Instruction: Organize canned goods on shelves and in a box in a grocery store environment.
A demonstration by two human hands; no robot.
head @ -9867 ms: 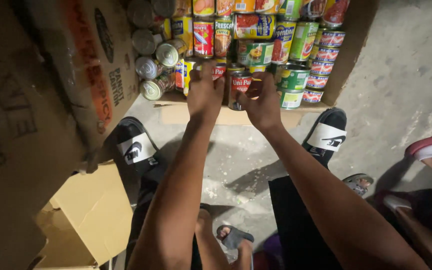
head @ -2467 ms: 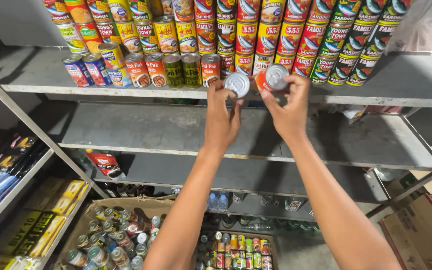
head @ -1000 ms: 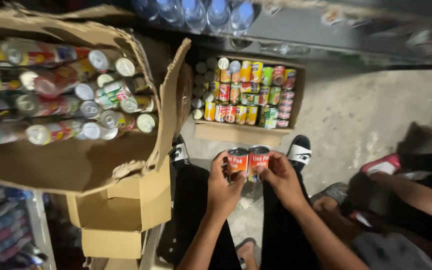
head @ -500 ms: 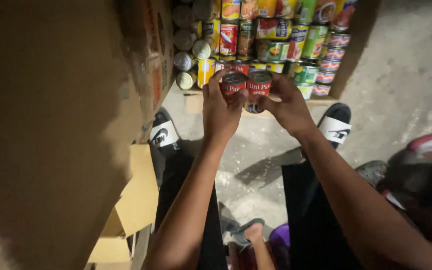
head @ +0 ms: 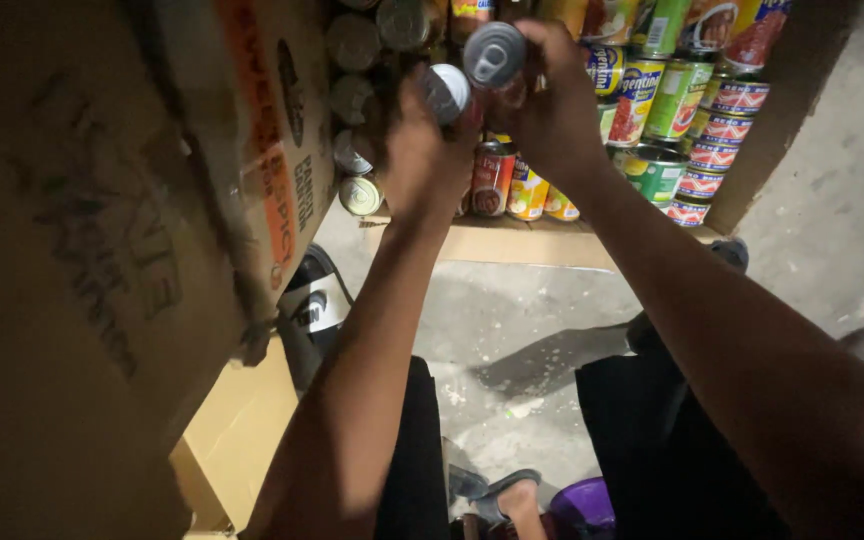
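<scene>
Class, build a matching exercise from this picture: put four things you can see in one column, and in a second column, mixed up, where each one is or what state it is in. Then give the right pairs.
Things
1. left hand
2. right hand
3. cardboard box
4. purple tub

Places or states
A. fills the left side of the view
B. at the bottom edge, by the feet
C. grips the higher can, silver lid facing the camera
D. grips the lower can, just left of the other

Pairs: 1-D, 2-C, 3-A, 4-B
</scene>
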